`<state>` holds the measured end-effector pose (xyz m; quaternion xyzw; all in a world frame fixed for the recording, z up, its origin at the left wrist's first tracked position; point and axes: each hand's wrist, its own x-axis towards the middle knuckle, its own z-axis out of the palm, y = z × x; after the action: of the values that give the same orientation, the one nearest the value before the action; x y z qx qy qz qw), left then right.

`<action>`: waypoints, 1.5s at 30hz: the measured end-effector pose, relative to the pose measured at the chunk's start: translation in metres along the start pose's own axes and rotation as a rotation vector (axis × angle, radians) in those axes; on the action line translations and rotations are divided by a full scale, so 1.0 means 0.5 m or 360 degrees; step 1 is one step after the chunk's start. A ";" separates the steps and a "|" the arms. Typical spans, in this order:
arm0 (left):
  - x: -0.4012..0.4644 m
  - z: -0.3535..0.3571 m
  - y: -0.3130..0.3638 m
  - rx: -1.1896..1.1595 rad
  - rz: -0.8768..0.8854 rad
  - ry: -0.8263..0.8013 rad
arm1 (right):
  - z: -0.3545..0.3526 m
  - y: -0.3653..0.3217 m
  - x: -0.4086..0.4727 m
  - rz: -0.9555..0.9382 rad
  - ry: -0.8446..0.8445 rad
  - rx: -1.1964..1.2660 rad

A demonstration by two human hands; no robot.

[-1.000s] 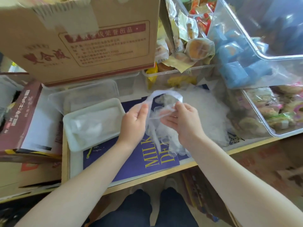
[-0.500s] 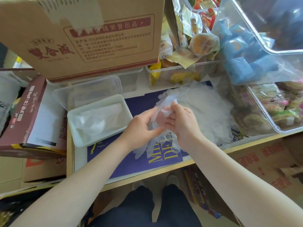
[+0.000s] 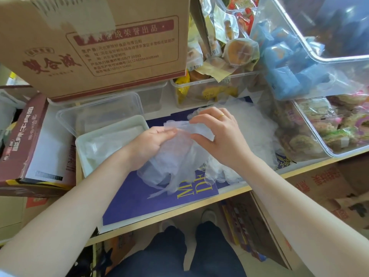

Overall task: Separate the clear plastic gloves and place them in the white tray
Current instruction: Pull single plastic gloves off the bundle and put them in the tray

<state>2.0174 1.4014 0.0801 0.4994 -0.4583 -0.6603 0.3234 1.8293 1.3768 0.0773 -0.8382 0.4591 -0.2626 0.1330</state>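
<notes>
Left hand [image 3: 151, 144] and right hand [image 3: 217, 136] each pinch the cuff of a clear plastic glove [image 3: 175, 160] in a closed grip, just right of the white tray [image 3: 79, 144] on the worktop [image 3: 229, 193].

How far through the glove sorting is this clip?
Partly done: the white tray already holds some clear film. In hand: left hand and right hand pinch the glove at its cuff. Left: the pile of gloves behind the right hand.

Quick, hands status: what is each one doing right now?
Left hand: pinching the clear plastic glove.
Right hand: pinching the same glove's upper edge.
</notes>
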 end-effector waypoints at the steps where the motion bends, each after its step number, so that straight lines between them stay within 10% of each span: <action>1: -0.001 0.003 0.007 0.0024 -0.0002 -0.0045 | -0.001 0.003 0.003 -0.0016 -0.0018 -0.0076; 6: 0.011 0.015 0.029 0.0231 0.0065 -0.0207 | -0.038 0.019 0.023 -0.0054 -0.0399 0.0185; 16: 0.067 0.044 -0.022 0.0321 -0.0093 0.0004 | -0.052 0.126 0.031 0.0944 -0.0507 0.1068; 28: 0.147 0.125 -0.073 0.0615 -0.0074 0.0739 | -0.011 0.190 0.050 0.0952 -0.0804 0.1202; 34: 0.144 0.111 -0.072 0.0496 -0.0024 0.0613 | -0.038 0.271 0.063 0.1172 -0.1116 0.1476; 38: 0.141 0.104 -0.063 0.0291 -0.0017 0.0535 | -0.026 0.284 0.061 0.1035 -0.0997 0.1273; 45: 0.152 0.105 -0.078 0.0587 -0.0099 0.0820 | -0.003 0.243 0.033 -0.0154 -0.0204 0.0064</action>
<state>1.9463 1.3633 0.0206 0.7142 -0.4578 -0.4275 0.3124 1.7504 1.2971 0.0273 -0.8716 0.4034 -0.2237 0.1662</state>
